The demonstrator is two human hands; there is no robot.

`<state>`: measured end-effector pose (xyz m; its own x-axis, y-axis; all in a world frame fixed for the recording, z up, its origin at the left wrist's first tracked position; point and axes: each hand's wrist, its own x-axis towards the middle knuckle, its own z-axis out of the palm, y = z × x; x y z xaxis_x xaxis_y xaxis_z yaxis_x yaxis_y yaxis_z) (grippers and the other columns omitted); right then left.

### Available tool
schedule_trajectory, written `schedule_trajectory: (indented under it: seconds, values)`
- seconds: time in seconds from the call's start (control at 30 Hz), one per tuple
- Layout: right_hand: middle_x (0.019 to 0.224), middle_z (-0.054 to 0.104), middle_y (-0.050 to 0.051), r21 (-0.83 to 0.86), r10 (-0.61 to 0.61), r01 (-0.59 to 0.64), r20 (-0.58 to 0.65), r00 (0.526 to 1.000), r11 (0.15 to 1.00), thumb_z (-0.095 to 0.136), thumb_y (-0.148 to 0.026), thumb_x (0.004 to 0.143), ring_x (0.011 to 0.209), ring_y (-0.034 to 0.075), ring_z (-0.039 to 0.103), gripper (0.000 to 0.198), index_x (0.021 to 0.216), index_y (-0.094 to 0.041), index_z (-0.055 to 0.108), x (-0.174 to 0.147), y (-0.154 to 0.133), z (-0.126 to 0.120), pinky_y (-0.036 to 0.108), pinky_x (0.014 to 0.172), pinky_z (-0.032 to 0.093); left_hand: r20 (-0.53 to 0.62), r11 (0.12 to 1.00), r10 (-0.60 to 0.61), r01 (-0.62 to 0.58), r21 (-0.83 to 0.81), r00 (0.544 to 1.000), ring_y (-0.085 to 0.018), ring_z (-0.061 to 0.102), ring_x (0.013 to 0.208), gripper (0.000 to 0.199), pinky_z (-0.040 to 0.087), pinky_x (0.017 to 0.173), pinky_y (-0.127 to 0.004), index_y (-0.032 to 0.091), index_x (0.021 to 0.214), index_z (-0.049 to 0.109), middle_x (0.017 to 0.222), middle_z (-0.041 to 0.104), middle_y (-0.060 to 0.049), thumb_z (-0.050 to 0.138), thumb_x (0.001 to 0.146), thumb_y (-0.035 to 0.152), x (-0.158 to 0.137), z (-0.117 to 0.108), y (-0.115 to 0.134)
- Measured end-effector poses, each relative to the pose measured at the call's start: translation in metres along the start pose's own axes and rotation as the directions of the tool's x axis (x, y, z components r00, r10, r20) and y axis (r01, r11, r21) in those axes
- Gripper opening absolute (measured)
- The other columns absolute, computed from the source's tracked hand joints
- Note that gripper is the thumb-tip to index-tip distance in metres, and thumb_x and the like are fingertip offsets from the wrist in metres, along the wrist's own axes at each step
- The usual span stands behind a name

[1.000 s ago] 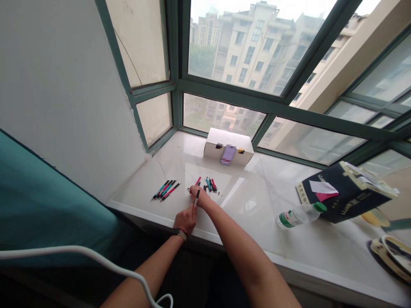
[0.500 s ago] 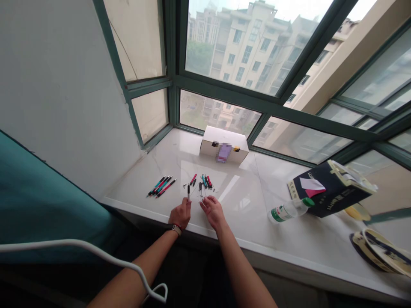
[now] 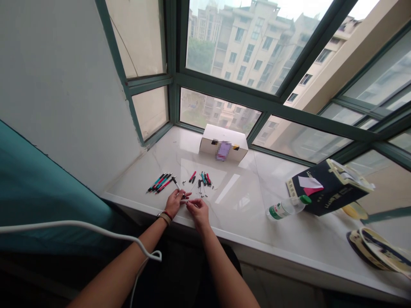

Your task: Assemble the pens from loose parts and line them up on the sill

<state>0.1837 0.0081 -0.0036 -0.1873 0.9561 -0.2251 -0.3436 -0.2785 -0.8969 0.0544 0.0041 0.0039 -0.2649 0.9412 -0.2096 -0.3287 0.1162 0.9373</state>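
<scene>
My left hand is closed around a black-and-white pen, which tilts up and to the left. Close beside it, my right hand pinches with thumb and fingertips near the pen's lower end; whatever it holds is too small to name. Beyond the hands lie loose pen parts: a red barrel, a teal barrel, black pieces, thin refills and small metallic bits. To the left, several pens in red, teal and black lie side by side.
A white box stands by the window. On the right are a plastic bottle with a green cap, a dark carton and a round dark-and-cream object. A white cable crosses the lower left, before the pale counter.
Both hands have moved left, the right one away from the loose parts to beside the left. The pen in my left hand has gone from upright to tilted left.
</scene>
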Motion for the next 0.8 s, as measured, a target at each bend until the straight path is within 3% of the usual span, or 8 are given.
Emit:
schedule_trajectory:
  seconds: [0.47, 0.8]
  values:
    - [0.078, 0.070, 0.003, -0.021, -0.067, 0.066, -0.063, 0.996, 0.998, 0.082, -0.034, 0.061, 0.073, 0.017, 0.065, 0.031, 0.077, -0.016, 0.063, 0.000, 0.005, 0.012, 0.031, 0.073, 0.053, 0.052, 1.000, 0.016, -0.017, 0.026, 0.999, -0.022, 0.072, 0.080, 0.044, 0.055, 0.065, -0.030, 0.018, 0.096, 0.047, 0.098, 0.074, -0.016, 0.052, 0.084, 0.060, -0.001, 0.001, -0.004]
    - [0.075, 0.069, 0.002, 0.040, -0.037, 0.041, -0.098, 0.995, 0.998, 0.082, -0.034, 0.061, 0.072, 0.018, 0.066, 0.030, 0.076, -0.017, 0.061, 0.000, 0.005, 0.015, 0.032, 0.072, 0.054, 0.057, 0.995, 0.045, -0.049, 0.082, 0.997, -0.019, 0.070, 0.078, 0.050, 0.054, 0.064, -0.028, 0.017, 0.101, 0.053, 0.100, 0.074, -0.015, 0.055, 0.081, 0.062, -0.003, -0.001, -0.005]
